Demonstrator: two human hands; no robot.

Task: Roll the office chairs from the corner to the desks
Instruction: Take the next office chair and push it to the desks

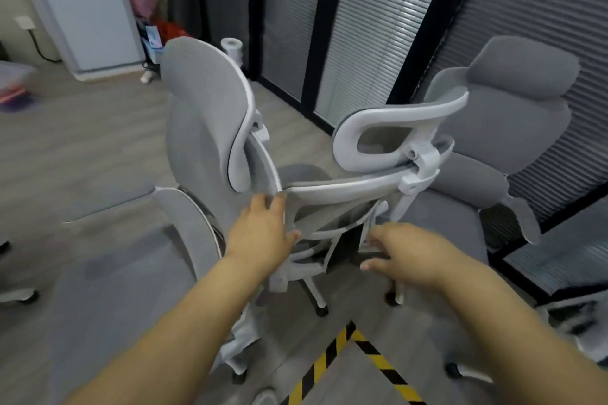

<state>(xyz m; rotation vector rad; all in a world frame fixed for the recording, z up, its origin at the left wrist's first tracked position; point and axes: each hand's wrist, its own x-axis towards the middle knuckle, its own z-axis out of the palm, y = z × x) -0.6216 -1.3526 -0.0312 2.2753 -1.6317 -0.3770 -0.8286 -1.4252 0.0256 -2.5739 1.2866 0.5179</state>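
Three grey mesh office chairs with white frames stand close together. The left chair (204, 115) faces left, and the right chair (513, 102) stands by the blinds. The middle chair (378, 181) has its back to me, with its white headrest loop on top. My left hand (260, 233) grips the left edge of the middle chair's backrest frame, thumb in front and fingers over the edge, right beside the left chair's back. My right hand (404, 253) reaches to the white struts behind that backrest with fingers spread, holding nothing. The image is motion-blurred.
Glass partitions with closed blinds (394, 26) and a black-framed door wall off the back and right. Yellow-black hazard tape (332, 358) marks the floor near me. A white cabinet (82, 3) and clutter stand at the back left. Other chair bases (16, 296) show at both lower edges.
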